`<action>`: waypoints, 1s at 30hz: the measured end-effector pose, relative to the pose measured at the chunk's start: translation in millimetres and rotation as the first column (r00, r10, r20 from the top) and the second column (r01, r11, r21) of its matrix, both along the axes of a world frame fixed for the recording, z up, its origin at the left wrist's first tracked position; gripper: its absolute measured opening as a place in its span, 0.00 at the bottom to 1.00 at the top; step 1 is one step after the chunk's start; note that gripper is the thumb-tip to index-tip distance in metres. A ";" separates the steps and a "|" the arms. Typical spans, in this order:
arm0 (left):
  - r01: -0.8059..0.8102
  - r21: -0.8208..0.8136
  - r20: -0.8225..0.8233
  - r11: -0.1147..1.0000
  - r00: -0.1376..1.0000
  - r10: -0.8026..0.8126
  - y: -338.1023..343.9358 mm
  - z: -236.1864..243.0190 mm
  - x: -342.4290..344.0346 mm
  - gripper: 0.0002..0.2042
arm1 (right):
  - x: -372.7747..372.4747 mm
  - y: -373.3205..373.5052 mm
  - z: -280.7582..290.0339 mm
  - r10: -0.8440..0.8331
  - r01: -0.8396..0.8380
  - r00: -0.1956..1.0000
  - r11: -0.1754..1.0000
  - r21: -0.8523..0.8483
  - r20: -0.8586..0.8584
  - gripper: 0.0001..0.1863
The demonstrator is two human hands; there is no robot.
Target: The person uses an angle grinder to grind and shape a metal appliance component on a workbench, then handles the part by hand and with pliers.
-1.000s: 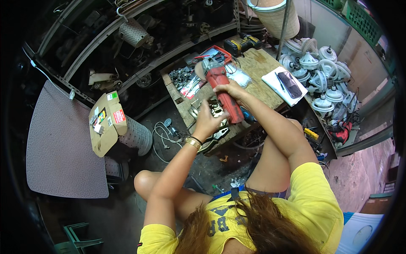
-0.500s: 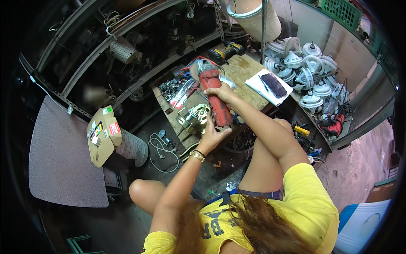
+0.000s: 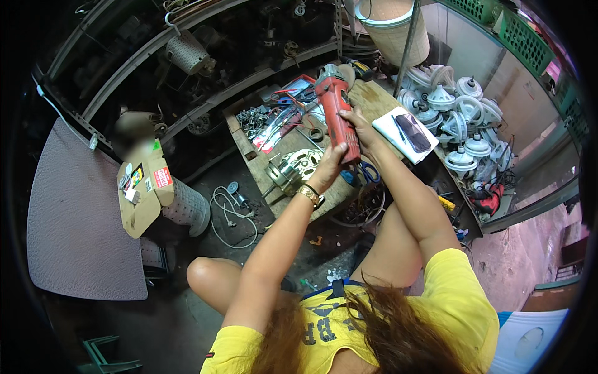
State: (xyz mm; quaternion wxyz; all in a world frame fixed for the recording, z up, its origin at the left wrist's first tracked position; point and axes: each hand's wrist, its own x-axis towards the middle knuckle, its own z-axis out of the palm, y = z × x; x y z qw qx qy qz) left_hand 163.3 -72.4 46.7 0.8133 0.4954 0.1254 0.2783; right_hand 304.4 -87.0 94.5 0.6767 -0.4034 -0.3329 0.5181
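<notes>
I hold a red angle grinder (image 3: 335, 103) over the low wooden bench (image 3: 250, 149), disc end upward and away from me. My right hand (image 3: 362, 131) is closed round the middle of its body. My left hand (image 3: 331, 162) grips the lower rear end. Below and left of the hands, a metal motor with a slotted plate (image 3: 283, 176) rests on the bench. A pile of small metal parts (image 3: 249, 121) and flat packets lies at the back left. A dark phone (image 3: 412, 132) and a pen lie on a white pad right of my right hand.
White plastic pulley-like parts (image 3: 467, 109) are piled at the right. A dark metal shelf (image 3: 131, 71) runs behind. An open cardboard box (image 3: 140, 199) sits on a perforated drum at left, beside a grey board (image 3: 81, 212). A cord (image 3: 233, 227) lies on the floor.
The grinder has moved right and upward, its disc turning from the left toward the right. My left hand has risen with it, away from the motor, which is now more exposed.
</notes>
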 end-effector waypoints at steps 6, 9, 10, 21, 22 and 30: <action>0.085 0.824 -0.348 0.560 0.856 0.382 8.5 49.6 -59.9 0.23 | 50.6 44.5 -44.5 -0.344 0.484 0.550 0.874 0.045 0.761 0.43; 0.037 0.926 -0.283 0.375 0.724 0.629 16.3 59.0 -124.9 0.21 | 37.7 62.6 -37.8 -0.161 0.646 0.332 0.757 -0.099 0.929 0.43; 0.035 0.923 -0.306 0.383 0.671 0.675 15.3 59.7 -139.7 0.21 | 39.1 66.8 -38.9 -0.125 0.681 0.283 0.724 -0.107 0.951 0.43; -0.195 0.853 -0.359 0.485 0.456 0.814 16.2 -8.5 -186.2 0.22 | 64.4 80.5 -95.7 0.144 0.851 0.044 0.512 -0.113 0.989 0.40; -0.165 0.859 -0.373 0.485 0.447 0.813 13.6 -12.3 -185.6 0.23 | 63.2 81.4 -98.8 0.142 0.856 0.071 0.500 -0.133 0.987 0.40; -0.233 0.834 -0.377 0.500 0.422 0.825 26.0 -31.1 -171.3 0.25 | 68.4 72.4 -96.8 0.150 0.813 -0.070 0.581 -0.030 0.986 0.36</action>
